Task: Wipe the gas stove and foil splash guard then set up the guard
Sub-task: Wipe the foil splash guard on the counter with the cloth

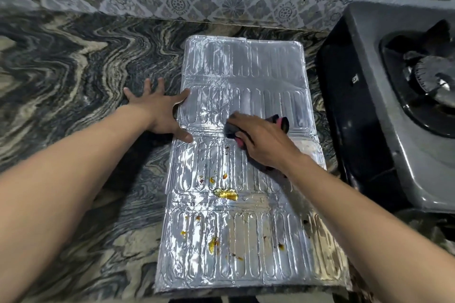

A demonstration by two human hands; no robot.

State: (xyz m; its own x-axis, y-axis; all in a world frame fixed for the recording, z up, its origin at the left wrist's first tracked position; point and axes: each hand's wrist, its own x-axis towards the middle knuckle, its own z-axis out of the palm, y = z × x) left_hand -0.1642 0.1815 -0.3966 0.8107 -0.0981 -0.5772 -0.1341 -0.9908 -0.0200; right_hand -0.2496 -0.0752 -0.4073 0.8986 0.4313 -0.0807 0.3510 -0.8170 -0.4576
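Observation:
The foil splash guard (243, 69) lies flat and unfolded on the counter, its panels running from the wall toward me. Yellow and brown stains mark its two nearer panels. My right hand (263, 145) presses a dark grey and pink cloth (280, 122) onto the guard's middle. My left hand (160, 110) rests spread on the counter, with thumb and forefinger touching the guard's left edge. The gas stove (384, 96) stands to the right, one burner showing.
The marbled stone counter (73, 69) stretches to the left of the guard. A patterned tile wall (172, 0) runs along the back. The stove's dark side stands close to the guard's right edge. The counter's front edge lies just below the guard.

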